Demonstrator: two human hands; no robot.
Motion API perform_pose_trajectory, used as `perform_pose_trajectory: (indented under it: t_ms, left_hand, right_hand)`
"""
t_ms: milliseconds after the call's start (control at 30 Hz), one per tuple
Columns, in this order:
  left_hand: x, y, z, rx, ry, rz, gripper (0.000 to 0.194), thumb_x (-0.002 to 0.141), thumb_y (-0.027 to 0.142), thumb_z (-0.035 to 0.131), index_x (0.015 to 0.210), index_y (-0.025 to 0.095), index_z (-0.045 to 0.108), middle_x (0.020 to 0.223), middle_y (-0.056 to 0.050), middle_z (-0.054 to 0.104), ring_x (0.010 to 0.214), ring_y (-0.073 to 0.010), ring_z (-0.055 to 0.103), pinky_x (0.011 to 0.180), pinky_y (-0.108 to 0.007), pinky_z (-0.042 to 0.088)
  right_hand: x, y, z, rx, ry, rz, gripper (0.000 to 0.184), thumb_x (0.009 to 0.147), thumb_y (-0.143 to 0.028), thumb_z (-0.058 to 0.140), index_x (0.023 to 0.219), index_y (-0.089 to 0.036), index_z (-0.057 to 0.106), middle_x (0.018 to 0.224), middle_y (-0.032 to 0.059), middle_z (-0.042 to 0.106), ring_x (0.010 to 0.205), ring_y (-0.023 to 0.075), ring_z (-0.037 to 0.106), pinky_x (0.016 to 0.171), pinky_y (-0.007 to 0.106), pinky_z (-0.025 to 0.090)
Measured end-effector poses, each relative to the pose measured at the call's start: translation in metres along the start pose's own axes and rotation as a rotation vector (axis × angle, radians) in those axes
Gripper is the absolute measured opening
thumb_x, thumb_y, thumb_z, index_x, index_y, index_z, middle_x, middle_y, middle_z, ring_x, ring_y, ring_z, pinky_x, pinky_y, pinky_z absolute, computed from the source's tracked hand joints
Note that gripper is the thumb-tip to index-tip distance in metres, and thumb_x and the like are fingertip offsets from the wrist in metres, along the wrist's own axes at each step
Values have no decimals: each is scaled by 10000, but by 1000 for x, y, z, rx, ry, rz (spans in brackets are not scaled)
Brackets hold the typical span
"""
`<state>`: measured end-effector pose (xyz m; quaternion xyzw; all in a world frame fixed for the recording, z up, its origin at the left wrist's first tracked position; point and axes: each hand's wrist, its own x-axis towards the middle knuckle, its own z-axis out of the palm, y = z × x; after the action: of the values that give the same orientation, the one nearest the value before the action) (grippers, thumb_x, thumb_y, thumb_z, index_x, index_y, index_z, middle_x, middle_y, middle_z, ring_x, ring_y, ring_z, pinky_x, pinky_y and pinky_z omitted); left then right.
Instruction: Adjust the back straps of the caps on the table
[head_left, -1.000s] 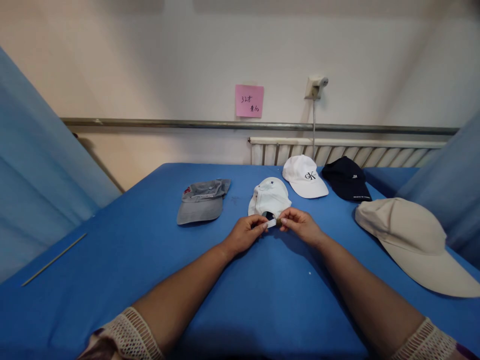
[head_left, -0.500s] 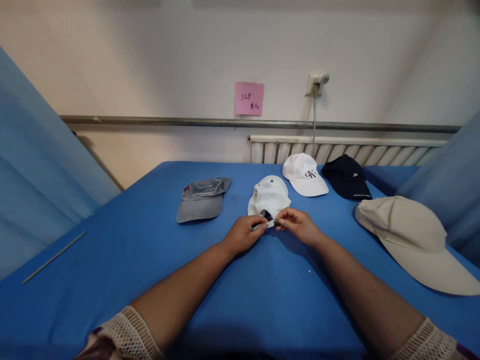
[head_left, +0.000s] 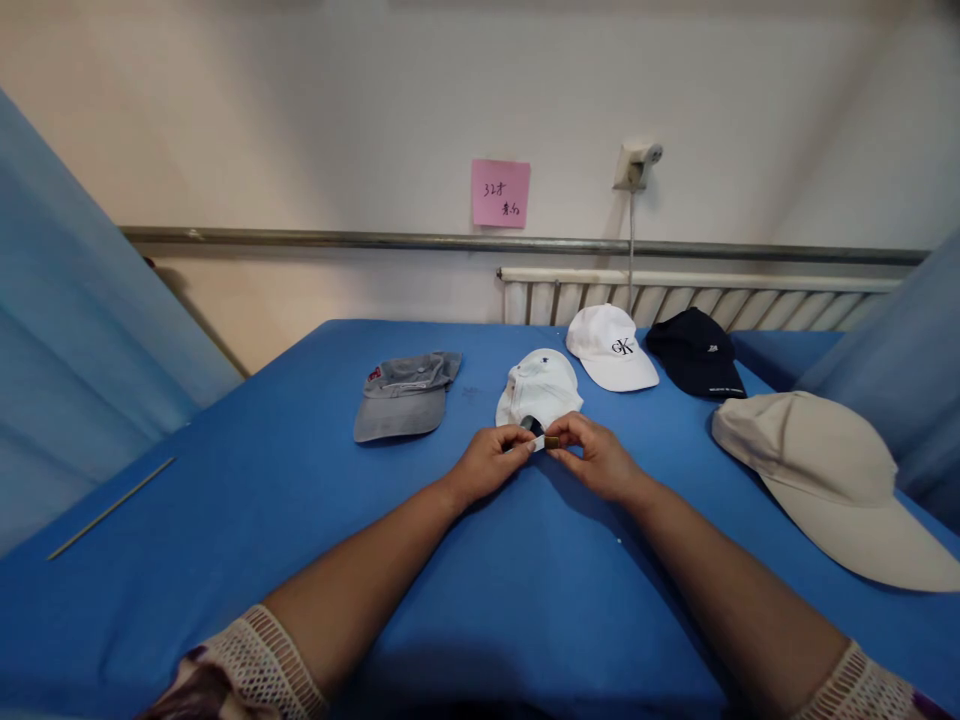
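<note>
A pale, off-white cap (head_left: 544, 385) lies at the middle of the blue surface, its back opening turned toward me. Across that opening runs a white adjuster strap (head_left: 538, 443), pinched between the thumb and fingers of my left hand (head_left: 491, 462). My right hand (head_left: 596, 455), also closed in a pinch, grips a small brass-coloured buckle (head_left: 553, 442) at the strap's other side. The strap and buckle meet between my fingertips; whether the strap passes through the buckle I cannot tell. Part of the cap's lower edge is hidden by my fingers.
A grey cap (head_left: 405, 400) lies left; a white cap (head_left: 611, 348), a black cap (head_left: 694, 352) and a beige cap (head_left: 817, 460) are on the right. A thin stick (head_left: 112, 508) rests on the blue-covered table (head_left: 495, 620). Behind are a rail (head_left: 375, 240) and a radiator (head_left: 697, 297).
My right fingers have shifted slightly on the buckle, so more of it shows. Both hands remain at the strap; the view has moved a little.
</note>
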<state>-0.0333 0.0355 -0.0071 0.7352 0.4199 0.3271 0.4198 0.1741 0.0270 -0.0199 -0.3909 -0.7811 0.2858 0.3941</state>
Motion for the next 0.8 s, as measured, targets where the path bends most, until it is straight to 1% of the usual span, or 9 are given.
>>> perform_pose_trajectory:
  t_ms: [67, 167, 300, 400, 533, 667, 800]
  left_hand:
    - [0, 0, 0, -31, -10, -15, 278, 829, 368, 572, 870, 131, 710, 655, 13, 594, 609, -110, 492, 596, -219, 396]
    - [0, 0, 0, -43, -16, -41, 302, 831, 383, 562, 882, 122, 705, 622, 23, 557, 581, -101, 458, 564, -211, 371]
    - [0, 0, -2, 12, -36, -49, 305, 827, 377, 549, 866, 123, 714, 675, 9, 594, 621, -110, 482, 592, -211, 378]
    - [1, -4, -3, 59, -43, -35, 294, 830, 362, 543, 850, 129, 722, 718, 3, 626, 654, -117, 507, 621, -213, 390]
    - [3, -8, -4, 68, -75, -12, 285, 844, 350, 534, 867, 136, 721, 757, 0, 652, 690, -127, 537, 647, -214, 406]
    - [2, -7, -3, 78, -92, 25, 273, 859, 327, 524, 896, 135, 714, 751, -7, 649, 701, -133, 550, 670, -223, 415]
    - [0, -7, -1, 84, -79, 61, 273, 891, 313, 488, 945, 152, 701, 739, 0, 636, 692, -129, 551, 676, -224, 416]
  right_hand:
    - [0, -2, -2, -95, -18, -43, 156, 847, -165, 579, 995, -214, 581, 955, 46, 637, 820, 157, 622, 771, 309, 490]
    - [1, 0, -3, -205, -49, -67, 135, 858, -162, 581, 985, -206, 587, 924, 45, 648, 788, 158, 623, 721, 286, 479]
    - [1, 4, -3, -274, -51, -51, 108, 857, -184, 610, 964, -197, 613, 883, 46, 673, 754, 168, 628, 682, 282, 469]
    - [1, 5, -3, -228, -27, -49, 107, 859, -199, 619, 966, -203, 628, 889, 44, 698, 777, 173, 651, 708, 287, 483]
    - [0, 6, -1, -131, -21, -31, 122, 844, -203, 639, 965, -216, 637, 889, 33, 725, 801, 177, 680, 735, 294, 502]
    - [0, 8, 1, -2, -34, 30, 131, 832, -204, 636, 962, -221, 634, 871, 26, 738, 793, 174, 696, 737, 298, 523]
    - [-1, 12, 3, 173, -20, 108, 116, 830, -246, 624, 942, -219, 621, 859, 25, 735, 742, 167, 700, 692, 295, 539]
